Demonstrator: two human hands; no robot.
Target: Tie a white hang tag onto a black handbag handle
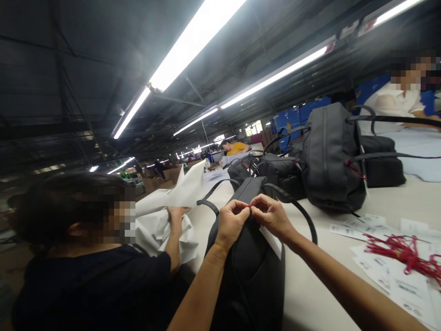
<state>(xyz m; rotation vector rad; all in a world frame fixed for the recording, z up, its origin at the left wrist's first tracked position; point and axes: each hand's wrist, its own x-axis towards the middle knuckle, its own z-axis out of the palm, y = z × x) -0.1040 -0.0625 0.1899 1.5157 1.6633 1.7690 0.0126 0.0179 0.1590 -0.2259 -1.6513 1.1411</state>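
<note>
A black bag [257, 271] with strap handles lies on the pale table below my hands. My left hand [231, 223] and my right hand [271, 216] meet over its top, thumbs and fingertips pinched on a short red cord [249, 206]. Only a small piece of the cord shows between the fingertips. Under my right hand a white tag [272, 241] hangs against the bag's side. One bag handle [296, 204] arches to the right of my right hand, another [210, 202] to the left of my left hand.
A large dark bag [330, 156] stands on the table [310, 276] at right, with more black bags [280, 172] behind. Red cords [403, 253] lie on printed tags [406, 289]. At left, a co-worker [89, 285] in dark clothing handles white sheeting [165, 220]. Other people are farther back.
</note>
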